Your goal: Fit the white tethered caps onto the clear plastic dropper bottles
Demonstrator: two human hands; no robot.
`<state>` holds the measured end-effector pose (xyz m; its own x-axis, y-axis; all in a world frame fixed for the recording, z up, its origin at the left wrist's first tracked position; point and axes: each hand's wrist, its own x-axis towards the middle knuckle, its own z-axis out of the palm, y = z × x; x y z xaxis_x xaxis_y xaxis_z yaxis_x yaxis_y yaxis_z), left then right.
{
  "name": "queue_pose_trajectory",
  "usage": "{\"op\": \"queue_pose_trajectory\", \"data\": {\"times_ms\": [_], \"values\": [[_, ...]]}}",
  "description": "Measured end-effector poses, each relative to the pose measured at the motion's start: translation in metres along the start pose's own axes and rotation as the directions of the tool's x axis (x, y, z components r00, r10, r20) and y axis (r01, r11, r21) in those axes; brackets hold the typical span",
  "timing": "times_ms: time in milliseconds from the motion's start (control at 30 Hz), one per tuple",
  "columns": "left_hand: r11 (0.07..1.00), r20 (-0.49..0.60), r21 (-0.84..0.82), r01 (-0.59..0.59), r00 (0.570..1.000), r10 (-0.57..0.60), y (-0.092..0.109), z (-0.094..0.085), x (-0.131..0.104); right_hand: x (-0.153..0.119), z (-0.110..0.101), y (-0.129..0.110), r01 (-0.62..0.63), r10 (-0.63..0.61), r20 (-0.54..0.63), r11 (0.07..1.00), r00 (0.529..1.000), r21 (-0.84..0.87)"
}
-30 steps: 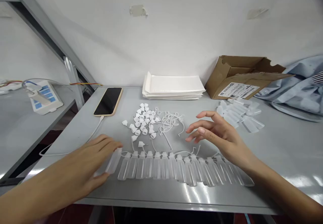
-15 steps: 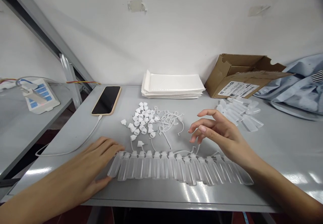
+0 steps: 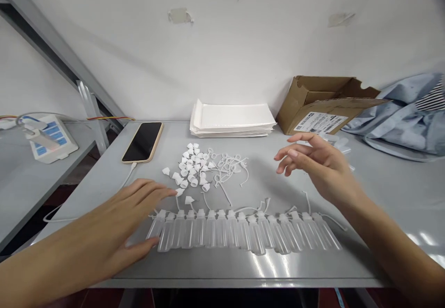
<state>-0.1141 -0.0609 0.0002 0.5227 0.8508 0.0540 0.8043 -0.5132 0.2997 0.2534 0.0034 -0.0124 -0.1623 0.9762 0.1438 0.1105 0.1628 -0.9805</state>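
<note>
Left hand [image 3: 130,217] is unclasped at the left end of the row of translucent squeeze bottles [image 3: 222,231], fingers extended and thumb spread apart. It partly covers the leftmost bottle [image 3: 155,228]; contact with that bottle cannot be determined. Right hand [image 3: 318,164] is raised above the bench [image 3: 264,271], fingers loosely curled, gripping nothing. It obscures most of a group of loose clear pieces [image 3: 342,143] in front of the carton [image 3: 320,109]; their shape is hard to make out. Both forearms are cut off by the frame, as is the blue fabric [image 3: 399,122] at far right. White strands show behind several bottle necks; their attachment is unclear.

Relative positions: the row lies between the hands, necks toward the wall, its right end nearer the person than the right hand. White tapered caps [image 3: 197,166] and tangled looped straps [image 3: 227,165] lie beyond the row, between the hands.
</note>
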Motion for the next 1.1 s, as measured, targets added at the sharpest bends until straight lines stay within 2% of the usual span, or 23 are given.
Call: {"op": "queue_pose_trajectory", "data": {"times_ms": [67,100,167,233,333,400,567,767,900,1000,1100], "values": [[0.995,0.111,0.019,-0.102,0.989,0.099,0.007,-0.002,0.017,0.007,-0.013,0.003,0.009,-0.015,-0.07,0.997,0.997,-0.083],[0.994,0.143,0.02,-0.111,0.984,0.107,0.011,-0.002,0.027,0.01,-0.02,0.006,0.011,-0.025,-0.095,0.989,0.995,-0.146],[0.993,0.125,0.008,-0.116,0.986,0.114,0.018,0.001,0.048,0.018,-0.035,0.016,0.021,-0.064,-0.122,0.945,0.991,-0.327],[0.984,0.154,0.001,-0.176,0.973,0.173,0.024,0.009,0.069,0.025,-0.048,0.027,0.04,-0.128,-0.114,0.819,0.985,-0.572],[0.961,0.173,0.051,-0.272,0.95,0.259,0.027,0.025,0.096,0.035,-0.065,0.043,0.05,-0.201,-0.073,0.547,0.977,-0.835],[0.943,0.183,0.084,-0.323,0.935,0.304,0.025,0.035,0.108,0.039,-0.073,0.048,0.036,-0.196,-0.066,0.475,0.978,-0.879],[0.923,0.198,0.13,-0.364,0.921,0.335,0.018,0.051,0.116,0.04,-0.083,0.042,-0.016,-0.156,-0.089,0.42,0.984,-0.907],[0.939,0.144,0.052,-0.339,0.933,0.329,0.01,0.057,0.117,0.038,-0.072,0.043,-0.055,-0.053,-0.076,0.319,0.996,-0.946],[0.964,0.118,-0.036,-0.263,0.957,0.265,0.011,0.05,0.121,0.037,-0.056,0.048,-0.112,-0.016,-0.119,0.226,0.993,-0.968],[0.982,0.049,-0.134,-0.135,0.989,0.143,0.017,0.04,0.123,0.038,-0.048,0.052,-0.133,-0.003,-0.136,0.192,0.991,-0.972],[0.959,0.008,-0.284,0.001,1.0,0.001,0.025,0.029,0.123,0.04,-0.046,0.055,-0.137,0.005,-0.138,0.195,0.99,-0.971]]}}
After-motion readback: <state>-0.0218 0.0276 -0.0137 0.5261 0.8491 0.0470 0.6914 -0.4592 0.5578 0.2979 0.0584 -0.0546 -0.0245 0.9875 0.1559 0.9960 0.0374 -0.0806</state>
